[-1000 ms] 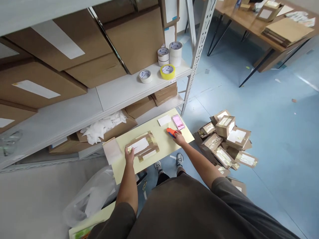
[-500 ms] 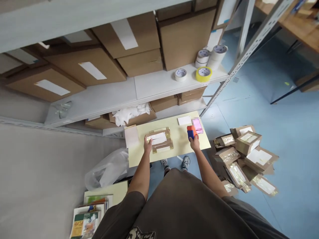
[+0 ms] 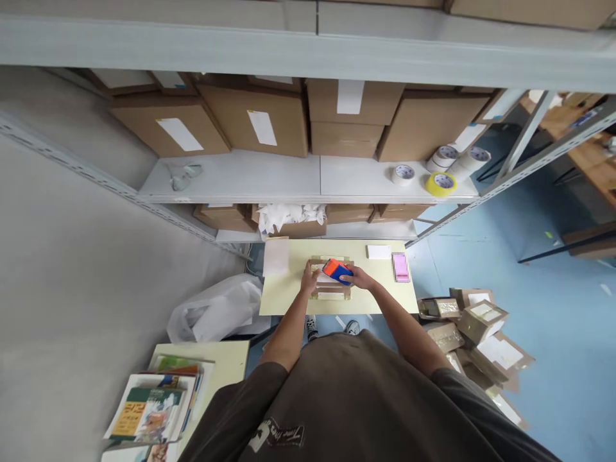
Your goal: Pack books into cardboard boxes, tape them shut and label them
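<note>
Work area viewed from above; clock positions are taken from the middle of the pale-yellow rectangular table (image 3: 289, 292). Directly on it lie a brown cardboard package with white labels (image 3: 332, 290) near the centre, a pinkish-white sheet (image 3: 276, 258) towards ten o'clock, a white rectangular pad (image 3: 378, 251) at two and a pink rectangular item, blurred (image 3: 401, 267), at three. Twelve o'clock: grey-white shelf board (image 3: 274, 173), bearing large brown cardboard boxes (image 3: 279, 128), white tape rolls (image 3: 403, 174) and a yellow tape roll (image 3: 441, 184). Four o'clock: blue floor (image 3: 568, 327), bearing heaped small brown cartons (image 3: 485, 319). Eight o'clock: second pale-yellow table (image 3: 233, 359), bearing stacked colourful printed books (image 3: 154, 407).
</note>
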Demonstrator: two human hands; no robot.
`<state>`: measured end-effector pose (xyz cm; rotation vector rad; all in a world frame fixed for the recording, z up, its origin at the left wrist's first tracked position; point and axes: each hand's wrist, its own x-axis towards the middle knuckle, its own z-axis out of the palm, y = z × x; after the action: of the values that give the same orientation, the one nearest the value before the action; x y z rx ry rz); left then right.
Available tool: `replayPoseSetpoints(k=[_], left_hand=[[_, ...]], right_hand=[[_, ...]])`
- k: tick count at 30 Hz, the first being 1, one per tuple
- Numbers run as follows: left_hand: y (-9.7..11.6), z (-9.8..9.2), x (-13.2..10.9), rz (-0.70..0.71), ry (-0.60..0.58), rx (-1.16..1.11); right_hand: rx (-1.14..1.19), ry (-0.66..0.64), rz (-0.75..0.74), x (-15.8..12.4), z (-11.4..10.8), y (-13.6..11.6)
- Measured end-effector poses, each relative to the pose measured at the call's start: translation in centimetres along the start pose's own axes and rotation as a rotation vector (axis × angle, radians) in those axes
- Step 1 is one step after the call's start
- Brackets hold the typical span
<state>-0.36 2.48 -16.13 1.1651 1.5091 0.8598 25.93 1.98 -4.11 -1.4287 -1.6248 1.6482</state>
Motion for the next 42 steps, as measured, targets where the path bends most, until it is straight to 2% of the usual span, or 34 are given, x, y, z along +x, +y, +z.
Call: replayPoseSetpoints(k=[3,8,10,15,19,23,29,32,34,36,38,42], left_hand=[[0.8,-0.8,-0.3,-0.034,0.002,0.011],[2.6,-2.2,-2.1,0.056,0.177,0.136],[3.2,-2.2,-2.6,0.029,0.131,0.101],[4.2,-1.0,-2.5,-0.185,-0.169,-0.089],[5.7,-0.3,-2.2,-0.296,-0.264,-0.253],[8.4,-1.1,-2.2,-0.256,-0.307,-0.378],[12.9,-3.6,-3.1,-0.244,-0.276,-0.577],[14.7,-4.3,-4.0,-0.322,-0.235,-0.452],[15.7,-4.5,-4.6,-0.388,-0.264,-0.328],[16.4,-4.6,-5.1,-0.403,-0.322,-0.311],[17.0,-4.7,-5.5,-0.365,-0.344,-0.39],[17.5,-5.2,-5.7,-0.223,-0.305,-0.561]], right_hand=[[-0.036,-0.024,0.066,0.1,-0.2,-0.2],[0.008,-0.029,0.01,-0.7,-0.3,0.3],[0.011,-0.029,0.017,-1.0,-0.4,0.5],[0.016,-0.008,0.009,-1.4,-0.8,1.0],[0.04,-0.054,-0.036,-2.0,-1.1,0.4],[0.012,-0.065,-0.082,-2.4,-1.3,-1.0],[-0.06,-0.093,-0.187,-2.9,-1.9,-3.2],[-0.095,-0.084,-0.22,-3.2,-2.2,-3.9],[-0.116,-0.084,-0.23,-3.4,-2.3,-4.4],[-0.138,-0.088,-0.235,-3.5,-2.2,-4.8],[-0.156,-0.097,-0.243,-3.6,-2.2,-5.1],[-0.172,-0.11,-0.244,-3.6,-2.2,-5.5]])
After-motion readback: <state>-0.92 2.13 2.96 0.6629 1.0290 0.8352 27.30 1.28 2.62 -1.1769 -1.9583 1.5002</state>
